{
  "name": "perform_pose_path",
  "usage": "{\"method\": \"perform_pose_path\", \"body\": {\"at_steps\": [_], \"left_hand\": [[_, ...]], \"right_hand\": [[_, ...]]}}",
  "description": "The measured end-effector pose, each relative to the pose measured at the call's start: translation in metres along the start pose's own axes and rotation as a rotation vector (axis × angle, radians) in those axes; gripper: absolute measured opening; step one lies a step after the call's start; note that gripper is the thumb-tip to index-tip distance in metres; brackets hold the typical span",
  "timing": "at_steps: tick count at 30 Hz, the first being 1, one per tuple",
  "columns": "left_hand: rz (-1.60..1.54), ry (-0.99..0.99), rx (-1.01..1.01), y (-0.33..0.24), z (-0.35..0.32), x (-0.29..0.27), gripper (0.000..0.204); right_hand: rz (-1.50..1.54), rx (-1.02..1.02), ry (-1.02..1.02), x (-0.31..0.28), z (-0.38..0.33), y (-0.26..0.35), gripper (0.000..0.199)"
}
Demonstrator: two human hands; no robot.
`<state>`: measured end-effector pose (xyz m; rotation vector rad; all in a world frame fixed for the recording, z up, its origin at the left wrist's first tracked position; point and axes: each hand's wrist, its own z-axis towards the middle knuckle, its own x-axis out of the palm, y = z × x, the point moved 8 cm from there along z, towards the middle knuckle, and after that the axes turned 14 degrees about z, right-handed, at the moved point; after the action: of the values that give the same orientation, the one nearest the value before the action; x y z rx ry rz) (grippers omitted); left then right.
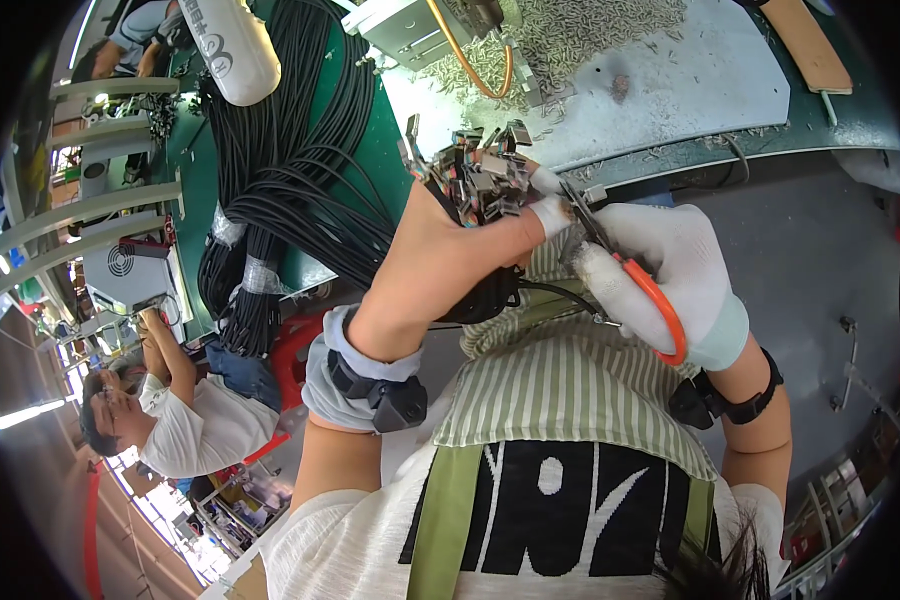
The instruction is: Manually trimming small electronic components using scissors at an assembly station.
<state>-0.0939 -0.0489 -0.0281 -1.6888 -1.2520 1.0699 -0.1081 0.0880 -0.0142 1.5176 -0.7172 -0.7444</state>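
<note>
The bare left hand clenched a bundle of black cables with metal-tipped ends, presenting tips; beside it, white-gloved right hand fingers gripped orange-handled cutters.

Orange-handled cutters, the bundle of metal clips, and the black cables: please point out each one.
Orange-handled cutters [660,300], head view, on the orange handle loop.
Bundle of metal clips [480,175], head view, middle of the cluster above the left hand.
Black cables [290,150], head view, middle of the hanging bundle.

Black cable bundles crowd the green bench on the left, and the grey machine with its metal scrap pile blocks the far edge. The pale mat on the right looks mostly passable, though fisheye bending blurs it.
</note>
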Motion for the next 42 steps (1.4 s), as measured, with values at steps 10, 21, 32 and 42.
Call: {"method": "perform_pose_path", "body": {"at_steps": [10, 21, 32, 42], "left_hand": [[-0.425, -0.152, -0.063, 0.029, 0.049, -0.050, 0.013], [-0.256, -0.025, -0.046, 0.019, 0.088, -0.053, 0.010], [0.161, -0.258, 0.077, -0.008, 0.088, -0.062, 0.024], [0.328, -0.271, -0.035, 0.002, 0.081, -0.062, 0.029]], "right_hand": [[-0.460, -0.273, -0.144, -0.035, 0.055, 0.000, 0.025], [0.199, 0.198, 0.037, -0.037, 0.127, -0.040, 0.029], [0.161, 0.034, 0.164, -0.036, 0.138, -0.038, 0.028], [0.049, -0.388, 0.244, -0.034, 0.133, -0.022, 0.028]]}}
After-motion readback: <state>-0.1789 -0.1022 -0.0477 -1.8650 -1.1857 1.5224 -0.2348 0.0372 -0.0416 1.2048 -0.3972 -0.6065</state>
